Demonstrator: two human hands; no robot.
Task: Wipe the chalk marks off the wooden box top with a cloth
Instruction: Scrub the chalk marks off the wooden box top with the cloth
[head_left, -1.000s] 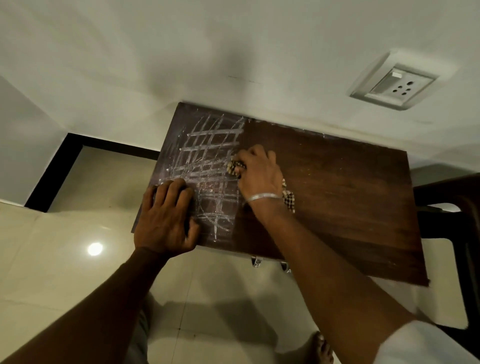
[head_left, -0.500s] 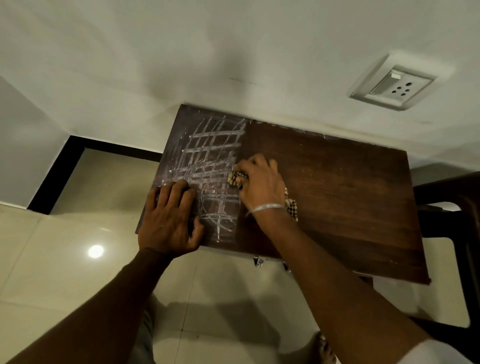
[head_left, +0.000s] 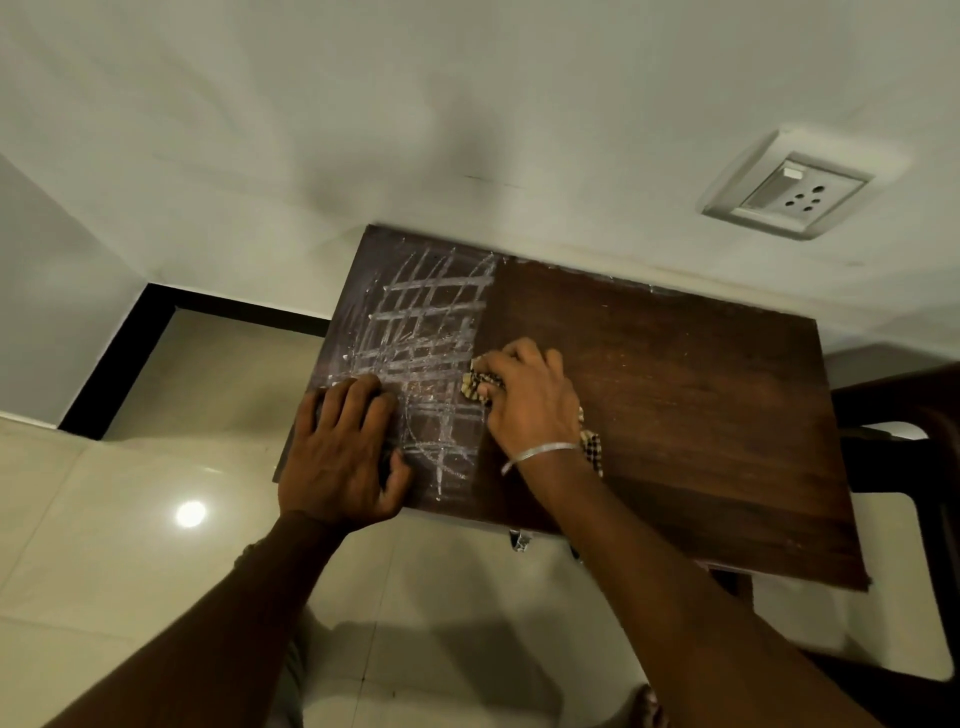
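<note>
Looking down from the head camera, the dark brown rectangular wooden box top (head_left: 675, 415) sits against a pale wall, over a glossy cream tiled floor (head_left: 104, 545). White criss-cross chalk marks (head_left: 426, 332) cover only the left part of it; the rest looks bare wood with a pretty sharp edge between the two. The right hand (head_left: 524, 400) is clenched down on a small checked black-and-cream cloth (head_left: 475, 387), pressing it onto the wood right at that edge, with another bit of cloth poking out by the wrist near a thin silver bangle (head_left: 540, 451). The left hand (head_left: 343, 452) lies flat, fingers spread and holding nothing, on the near left corner over the chalk. A white wall socket (head_left: 787, 189) sits up on the right.
</note>
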